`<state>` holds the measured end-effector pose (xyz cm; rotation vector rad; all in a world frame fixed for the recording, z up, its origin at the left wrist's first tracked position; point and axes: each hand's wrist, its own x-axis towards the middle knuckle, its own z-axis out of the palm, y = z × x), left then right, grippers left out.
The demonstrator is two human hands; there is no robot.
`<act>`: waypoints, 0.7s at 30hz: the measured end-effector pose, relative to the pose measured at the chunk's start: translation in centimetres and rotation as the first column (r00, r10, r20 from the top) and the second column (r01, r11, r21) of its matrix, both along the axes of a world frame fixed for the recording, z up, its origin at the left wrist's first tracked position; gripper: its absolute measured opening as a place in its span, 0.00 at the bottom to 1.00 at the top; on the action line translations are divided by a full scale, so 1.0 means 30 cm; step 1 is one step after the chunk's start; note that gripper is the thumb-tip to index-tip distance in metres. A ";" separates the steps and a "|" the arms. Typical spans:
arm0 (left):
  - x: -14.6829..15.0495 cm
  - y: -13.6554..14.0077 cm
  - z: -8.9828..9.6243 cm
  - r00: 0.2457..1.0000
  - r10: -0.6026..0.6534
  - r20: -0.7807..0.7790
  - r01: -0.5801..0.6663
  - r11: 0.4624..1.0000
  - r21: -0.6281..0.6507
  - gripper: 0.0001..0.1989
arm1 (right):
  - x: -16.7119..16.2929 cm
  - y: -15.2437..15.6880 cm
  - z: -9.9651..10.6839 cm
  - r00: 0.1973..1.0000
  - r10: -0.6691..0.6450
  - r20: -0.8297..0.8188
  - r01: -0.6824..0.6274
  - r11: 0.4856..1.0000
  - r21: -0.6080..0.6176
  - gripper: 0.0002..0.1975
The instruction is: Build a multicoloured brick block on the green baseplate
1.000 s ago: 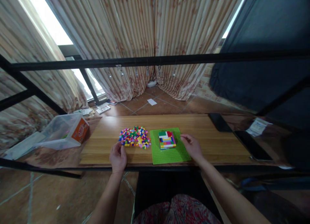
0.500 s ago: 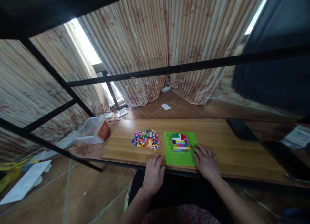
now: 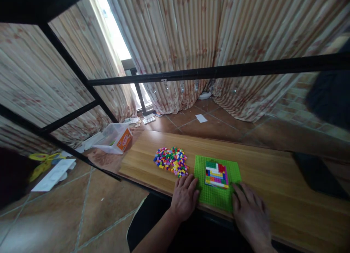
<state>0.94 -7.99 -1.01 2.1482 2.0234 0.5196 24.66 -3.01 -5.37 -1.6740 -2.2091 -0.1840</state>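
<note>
A green studded baseplate point(image 3: 216, 200) lies by the table's front edge. On it sits a low block of multicoloured toy bricks point(image 3: 216, 175). My left hand point(image 3: 184, 197) rests with its fingers flat at the plate's left edge, just below a pile of small loose bricks point(image 3: 172, 160). At the plate's right edge lies my right hand point(image 3: 250, 211), fingers stretched out, thumb and index near the green rim. Neither hand grips anything.
The wooden table point(image 3: 273, 172) carries a dark flat object point(image 3: 319, 174) at the right. A clear plastic box point(image 3: 113, 140) with an orange label stands beyond the left end. A black metal bar point(image 3: 191, 75) crosses above the table. White pieces point(image 3: 53, 174) lie on the tiled floor.
The view has turned to the left, so the table sits further right and tilts. My left hand is now closer to the baseplate and the loose bricks. The brick block looks the same.
</note>
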 end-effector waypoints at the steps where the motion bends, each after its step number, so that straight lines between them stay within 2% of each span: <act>1: -0.002 0.007 -0.004 1.000 -0.005 0.008 0.006 1.000 -0.006 0.21 | -0.001 0.000 -0.002 1.000 -0.006 0.002 0.006 1.000 -0.005 0.22; 7: -0.023 0.031 -0.042 1.000 -0.020 0.024 0.020 1.000 -0.009 0.25 | -0.006 -0.001 -0.001 1.000 -0.027 0.008 0.027 0.999 -0.039 0.23; 12: -0.021 0.042 -0.084 0.998 0.009 0.066 -0.014 0.997 0.074 0.29 | -0.007 0.008 0.002 0.999 -0.038 0.013 0.038 0.998 -0.054 0.23; 21: -0.024 0.079 -0.110 0.995 0.037 0.097 -0.055 0.980 0.191 0.28 | -0.015 0.023 0.008 0.997 -0.060 0.038 0.061 0.998 -0.028 0.21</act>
